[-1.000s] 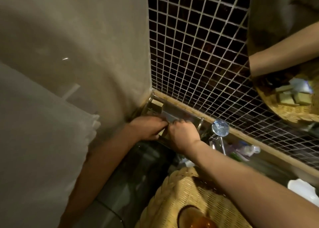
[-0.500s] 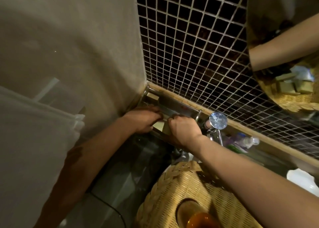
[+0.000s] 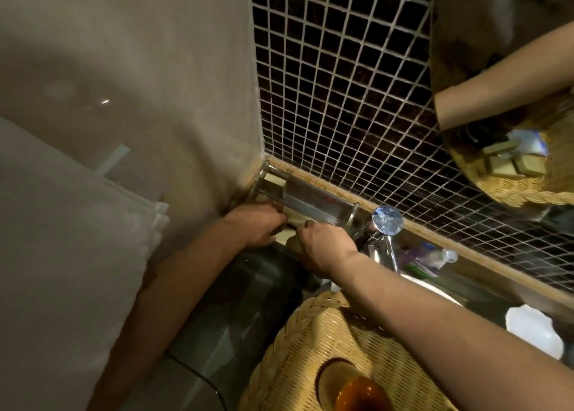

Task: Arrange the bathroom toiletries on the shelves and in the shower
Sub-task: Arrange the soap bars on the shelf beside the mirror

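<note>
A two-tier chrome shelf [image 3: 313, 201] hangs in the corner where the plaster wall meets the dark mosaic tiles. A pale soap bar [image 3: 275, 179] lies at its upper left end. My left hand [image 3: 254, 224] and my right hand [image 3: 323, 246] meet at the lower tier, fingers curled on another pale soap bar [image 3: 284, 236] that shows between them. Below my right arm sits a wicker basket [image 3: 310, 348] holding an amber bottle [image 3: 357, 392].
A chrome tap [image 3: 385, 224] stands just right of the shelf, with small bottles [image 3: 435, 258] behind it on the ledge. A round mirror [image 3: 497, 84] at right reflects the basket and soap bars. A white towel [image 3: 62, 255] hangs at left; a white dish [image 3: 534, 330] sits at right.
Both hands stay at the lower tier of the shelf, shifting only slightly. The pale bar between them shows a little more than before.
</note>
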### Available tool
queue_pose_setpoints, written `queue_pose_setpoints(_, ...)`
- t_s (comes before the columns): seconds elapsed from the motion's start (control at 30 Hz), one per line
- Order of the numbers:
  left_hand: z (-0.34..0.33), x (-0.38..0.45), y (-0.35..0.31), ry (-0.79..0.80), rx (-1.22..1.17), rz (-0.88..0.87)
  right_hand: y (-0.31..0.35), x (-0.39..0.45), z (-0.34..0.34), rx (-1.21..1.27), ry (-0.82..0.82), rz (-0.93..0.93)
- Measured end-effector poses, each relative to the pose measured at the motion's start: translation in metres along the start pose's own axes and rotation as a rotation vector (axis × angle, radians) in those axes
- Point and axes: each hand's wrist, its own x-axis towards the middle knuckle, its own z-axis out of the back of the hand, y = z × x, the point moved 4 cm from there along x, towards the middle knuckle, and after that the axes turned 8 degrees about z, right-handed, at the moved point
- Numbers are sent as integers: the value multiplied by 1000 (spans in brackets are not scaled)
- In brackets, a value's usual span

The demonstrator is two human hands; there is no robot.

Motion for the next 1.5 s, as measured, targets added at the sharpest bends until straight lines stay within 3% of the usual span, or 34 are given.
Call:
queue_pose_setpoints(0.27,27,-15,-30,-122,4,4,15,-30,44,-27,-110,-64)
queue_pose_setpoints(0.4,46,-31,-51,-126,39,7,23,-68,62,-137,-153,-103)
queue_pose_setpoints(0.73,107,-111,-144,-318,-1,-136,31,-198,103,-160,-406,-314)
queue_pose_setpoints(1.2,104,-198,-327,-416,75,-256,22,-429,60,-189,-466,-542)
queue_pose_setpoints(1.5,72,-224,-405,-442,122,-342,22,-491,23,-166,-494,-548)
